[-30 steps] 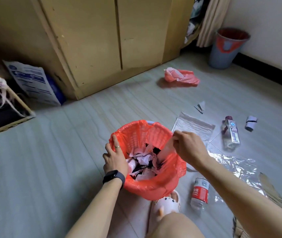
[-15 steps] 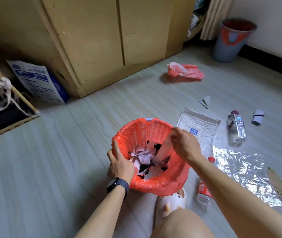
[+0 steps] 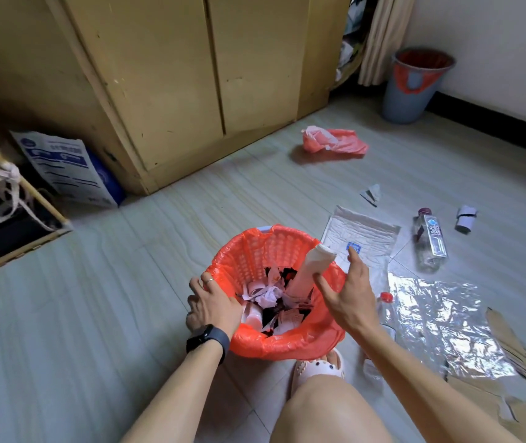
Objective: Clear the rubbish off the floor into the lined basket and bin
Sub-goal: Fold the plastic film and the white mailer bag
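Head view: looking down past a bare knee and a white sandal (image 3: 319, 367) at a pale floor.

Steadying the lined basket (image 3: 248, 254), a lattice basket in a red plastic liner, standing on the floor directly ahead. Gripping its near-left rim with the left hand (image 3: 213, 302), fingers curled over the edge, a smartwatch (image 3: 205, 342) on the wrist. Hovering the right hand (image 3: 348, 292) over the right rim, fingers spread apart and holding nothing, just beside a white paper roll (image 3: 311, 270) leaning upright inside, its top poking above the rim. Sitting underneath it, crumpled paper scraps (image 3: 268, 295).

Lying to the right, not yet collected:
- a white padded mailer (image 3: 367, 235) against the basket's far side
- a red-capped bottle (image 3: 384, 306) just beside the basket
- a clear water bottle (image 3: 431, 244)
- a shiny plastic sheet (image 3: 440, 318)
- torn cardboard (image 3: 517, 346)

Further off, a red plastic bag (image 3: 335, 142) near the wooden wardrobe (image 3: 191, 75), and the grey bin (image 3: 415, 84) with its red liner by the wall.

Apparently just finishing with the roll, with most of the rubbish left to gather. Next, probably reaching right for the mailer or the near bottle. Calling for a pinch at an edge for the flat mailer, then folding it, since the roll is taking up room. Likely needing the bin for the sheet and cardboard.
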A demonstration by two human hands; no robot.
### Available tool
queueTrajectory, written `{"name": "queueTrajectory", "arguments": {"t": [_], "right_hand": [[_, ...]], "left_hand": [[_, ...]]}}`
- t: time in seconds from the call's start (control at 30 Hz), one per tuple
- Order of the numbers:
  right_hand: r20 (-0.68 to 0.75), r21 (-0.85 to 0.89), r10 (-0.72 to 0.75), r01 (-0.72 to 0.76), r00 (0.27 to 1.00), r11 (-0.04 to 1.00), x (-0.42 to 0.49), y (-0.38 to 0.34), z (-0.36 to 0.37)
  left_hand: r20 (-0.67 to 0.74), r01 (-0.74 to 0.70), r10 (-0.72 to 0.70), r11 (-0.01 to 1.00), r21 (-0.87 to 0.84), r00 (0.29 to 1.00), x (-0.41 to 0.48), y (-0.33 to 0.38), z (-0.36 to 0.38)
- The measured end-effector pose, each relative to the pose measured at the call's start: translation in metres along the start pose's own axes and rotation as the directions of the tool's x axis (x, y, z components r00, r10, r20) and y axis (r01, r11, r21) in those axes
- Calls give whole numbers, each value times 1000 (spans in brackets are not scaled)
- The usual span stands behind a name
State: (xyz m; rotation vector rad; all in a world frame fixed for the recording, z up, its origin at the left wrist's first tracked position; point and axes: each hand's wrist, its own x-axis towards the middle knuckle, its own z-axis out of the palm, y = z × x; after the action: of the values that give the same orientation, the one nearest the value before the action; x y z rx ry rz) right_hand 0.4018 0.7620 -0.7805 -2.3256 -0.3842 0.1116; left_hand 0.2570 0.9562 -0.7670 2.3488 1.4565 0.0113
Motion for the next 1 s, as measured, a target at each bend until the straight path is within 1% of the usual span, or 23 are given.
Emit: {"name": "queueTrajectory", "arguments": {"t": [0.07,0.1,0.17,0.23,0.27,0.37,0.43,0.47,0.5,0.53,0.57,0.6,0.63,0.67,0.7,0.77,0.8,0.83,0.87,0.93,0.97,1.0], "right_hand": [[18,0,-18,18,1000,1000,-1,-3,0],[16,2,-25,25,1000,1000,0,-6,0],[-10,-13,-57,57,998,998,7,-13,-1],[-22,-62,-100,98,995,993,16,-18,-1],[-11,-79,-96,95,995,992,21,-20,-1],[-14,-143,-52,49,999,988,42,-24,0],[-11,-195,-9,7,1000,981,57,-27,4],[15,-228,1,2,1000,974,62,-28,7],[49,-256,-4,16,999,966,64,-28,11],[84,-275,-17,40,996,961,65,-28,15],[107,-274,-33,62,994,960,67,-27,19],[116,-262,-56,85,992,961,69,-24,22],[113,-248,-82,108,990,963,69,-22,23],[101,-234,-102,124,990,964,67,-20,23],[82,-220,-115,131,990,967,67,-16,23],[46,-170,-151,156,988,973,66,-12,23],[35,-148,-164,167,986,975,65,-8,23],[3,-132,-211,209,978,969,62,-9,22],[-41,-157,-303,294,952,943,60,-9,20],[-110,-327,-476,420,873,846,60,-2,21],[-115,-389,-520,443,846,808,60,0,20],[-109,-429,-539,450,835,784,61,0,19]], "left_hand": [[7,-131,131,984,118,991,4,3,-3],[24,-188,187,971,146,982,6,6,-5],[87,-258,246,949,180,965,9,14,-8],[156,-260,226,931,255,962,14,20,-11],[184,-260,208,909,327,961,14,21,-12],[244,-309,205,777,548,948,17,25,-16],[249,-312,195,708,634,949,26,37,-26],[237,-311,204,687,657,950,31,46,-31],[223,-336,252,673,658,942,36,55,-36],[201,-405,365,653,640,909,41,65,-37],[179,-509,520,608,609,835,48,74,-34],[174,-625,660,545,559,731,51,82,-25],[197,-717,741,488,499,642,51,88,-14],[239,-772,765,469,429,598,50,90,1],[302,-791,740,496,359,601,50,93,21],[474,-738,587,629,244,657,51,92,53],[549,-714,530,674,189,646,53,90,71],[583,-705,515,695,144,628,55,86,82],[597,-710,524,696,110,607,57,80,89],[621,-699,521,712,61,585,55,73,104],[631,-694,519,718,45,577,53,70,109],[646,-692,520,722,17,559,51,67,112]]}}
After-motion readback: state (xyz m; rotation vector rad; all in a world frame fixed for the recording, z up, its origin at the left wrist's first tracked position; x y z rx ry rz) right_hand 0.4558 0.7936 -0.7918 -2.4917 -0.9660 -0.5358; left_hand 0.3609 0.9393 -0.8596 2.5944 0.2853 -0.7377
